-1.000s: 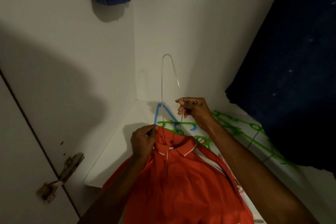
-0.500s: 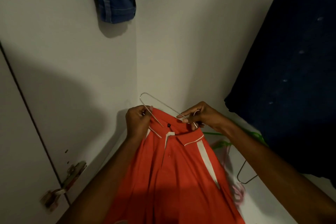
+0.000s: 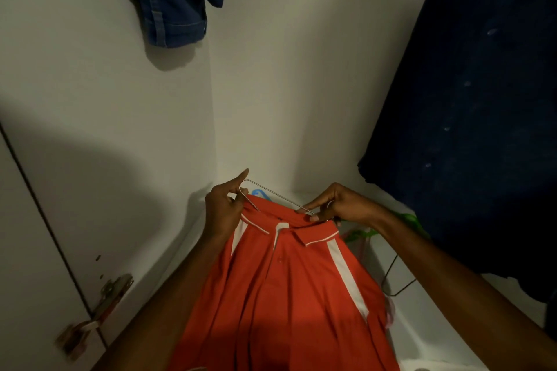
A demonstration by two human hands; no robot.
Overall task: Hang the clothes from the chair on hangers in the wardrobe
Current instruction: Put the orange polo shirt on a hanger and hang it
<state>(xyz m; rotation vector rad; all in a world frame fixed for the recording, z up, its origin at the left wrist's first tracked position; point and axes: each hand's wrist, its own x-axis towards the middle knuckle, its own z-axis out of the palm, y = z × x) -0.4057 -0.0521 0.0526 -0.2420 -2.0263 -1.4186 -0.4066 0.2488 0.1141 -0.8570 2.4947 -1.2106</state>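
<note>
Inside the wardrobe, the left hand [image 3: 224, 211] pinches the bent end of a wire hanger [image 3: 272, 194] at the red shirt [image 3: 286, 295] collar. The right hand [image 3: 337, 205] pinches the hanger's other end. Blue jeans [image 3: 171, 0] hang above.

Wire hanger [image 3: 272, 193] partly inside collar.

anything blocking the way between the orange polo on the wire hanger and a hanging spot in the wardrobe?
No rail is in view, so the spot can't be checked. Both hands hold the orange polo on the wire hanger low in the wardrobe. Above hangs a denim garment at the left, a dark blue garment at the right; the gap between looks free.
</note>
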